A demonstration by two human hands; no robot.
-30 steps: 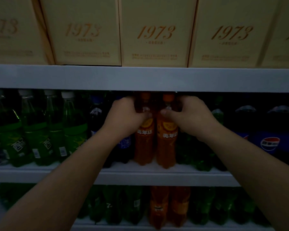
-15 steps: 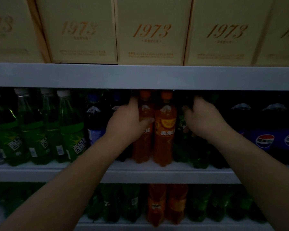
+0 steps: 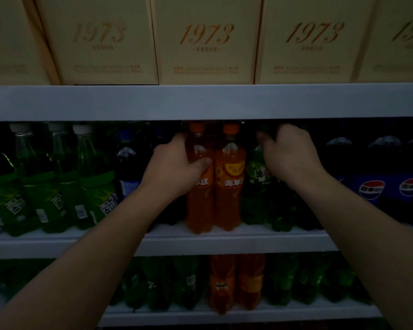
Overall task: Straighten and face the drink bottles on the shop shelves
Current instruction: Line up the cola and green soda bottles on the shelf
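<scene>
With the left hand (image 3: 177,167): wrapped round the shoulder of the left orange Mirinda bottle (image 3: 198,201), thumb laid across its front just above the label. With the right hand (image 3: 289,156): curled over the top of the green soda bottle (image 3: 258,177) just right of the orange pair. Cannot tell the exact hold there, lost in shadow under the lip of the upper shelf (image 3: 200,101). Found, all of these, at the front edge of the middle shelf (image 3: 200,244), near its centre.

Twist the left orange bottle about its own axis, base flat on the shelf, until its label matches that of the right orange Mirinda bottle (image 3: 229,182), which touches it and already faces out. Turn rather than lift, since there looks to be little room under the upper shelf. Do likewise with the green one, then bring the bases level with the front edge.

Mind the close-packed neighbours:
- the dark blue-capped bottle (image 3: 129,167) just left of the left hand
- Sprite bottles (image 3: 93,182) further toward the left end
- Pepsi bottles (image 3: 370,186) toward the right end, easily nudged by a wrist

Above, along the upper shelf, beige boxes marked 1973 (image 3: 205,39). Below, on the lower shelf (image 3: 224,317), more orange and green bottles under both forearms. Check labels closely in such dim light.
</scene>
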